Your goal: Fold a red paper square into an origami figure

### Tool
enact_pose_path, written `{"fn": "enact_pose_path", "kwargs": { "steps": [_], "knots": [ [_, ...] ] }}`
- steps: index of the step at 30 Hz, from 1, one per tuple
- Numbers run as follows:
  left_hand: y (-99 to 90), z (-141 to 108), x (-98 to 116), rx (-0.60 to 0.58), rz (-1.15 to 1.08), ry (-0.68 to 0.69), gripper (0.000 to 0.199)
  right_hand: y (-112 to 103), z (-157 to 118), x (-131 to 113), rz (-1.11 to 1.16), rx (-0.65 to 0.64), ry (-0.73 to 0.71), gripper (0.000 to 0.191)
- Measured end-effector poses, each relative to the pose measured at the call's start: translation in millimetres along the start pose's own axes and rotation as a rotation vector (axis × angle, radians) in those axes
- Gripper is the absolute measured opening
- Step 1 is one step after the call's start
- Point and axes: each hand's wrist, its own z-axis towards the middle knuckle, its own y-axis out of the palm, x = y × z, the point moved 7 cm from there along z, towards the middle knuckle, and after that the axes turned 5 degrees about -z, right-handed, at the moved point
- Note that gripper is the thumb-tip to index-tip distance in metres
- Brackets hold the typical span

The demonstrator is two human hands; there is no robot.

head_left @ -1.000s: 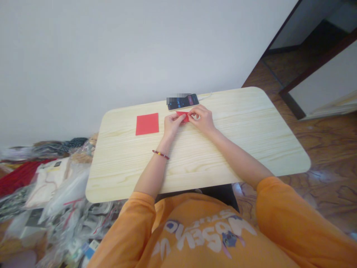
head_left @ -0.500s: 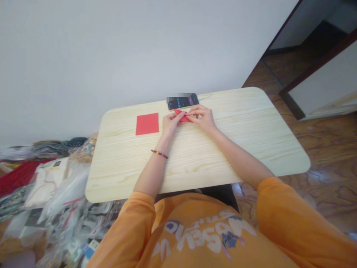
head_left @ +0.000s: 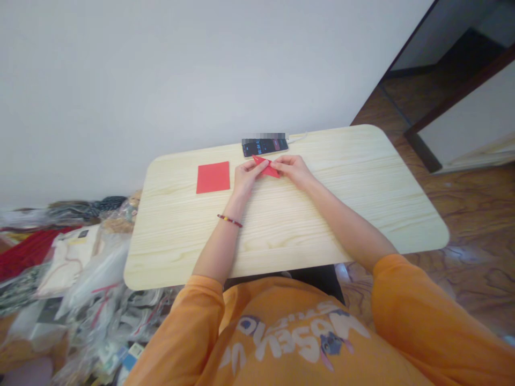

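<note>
A small folded piece of red paper (head_left: 272, 170) with pointed corners is held between my hands just above the table. My left hand (head_left: 246, 177) is closed on its left side, thumb on top. At the paper's right side, my right hand (head_left: 295, 169) pinches an edge between thumb and index finger. My fingers cover part of the folds. To the left, a flat square of red paper (head_left: 213, 177) lies on the table, apart from my left hand.
The pale wood-grain table (head_left: 281, 230) stands against a white wall (head_left: 201, 69). A phone (head_left: 264, 147) with a white cable (head_left: 298, 139) lies near its back edge. Clothes and clear plastic bags (head_left: 96, 268) are heaped at the left. A doorway (head_left: 406, 96) opens at the right.
My right hand has shifted slightly, its fingers drawn closer together at the folded paper's edge. More of the paper's right corner now shows. My left hand stays nearly in place.
</note>
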Motion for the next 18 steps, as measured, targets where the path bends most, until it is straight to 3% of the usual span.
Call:
{"fn": "enact_pose_path", "kwargs": {
  "steps": [18],
  "knots": [
    [-1.3,0.7,-2.2,-0.037,0.017,-0.044,0.038,-0.1,-3.2,-4.1,-0.024,-0.029,0.064,0.041]
  ]
}}
